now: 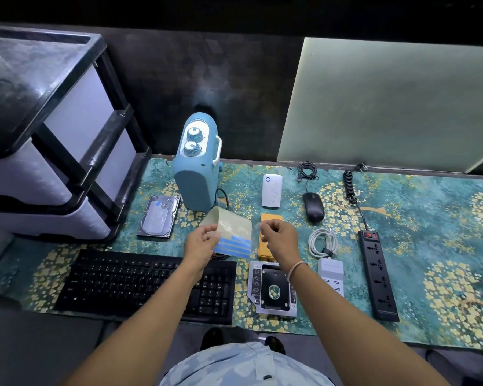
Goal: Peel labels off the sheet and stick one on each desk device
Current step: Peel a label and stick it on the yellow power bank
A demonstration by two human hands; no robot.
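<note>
My left hand (200, 243) holds the label sheet (232, 229) by its left edge, above the desk's middle. The sheet is pale yellow-green with several blue strip labels across its lower part. My right hand (280, 238) pinches the sheet's right edge, where a thin clear corner lifts; whether a label is in its fingers I cannot tell. On the desk lie a hard drive (159, 215) with a blue label on it, a blue heater (198, 168), a white plug-in device (272, 190), a black mouse (313, 207), a yellow box (268, 238), a keyboard (140, 285), a drive caddy (273, 291), a white USB charger (331, 274) and a power strip (377, 274).
A black-framed drawer unit (56, 140) stands at the left on the patterned teal mat (444, 240). A pale green panel (388, 107) leans against the dark wall behind. A coiled white cable (322, 242) lies beside the yellow box.
</note>
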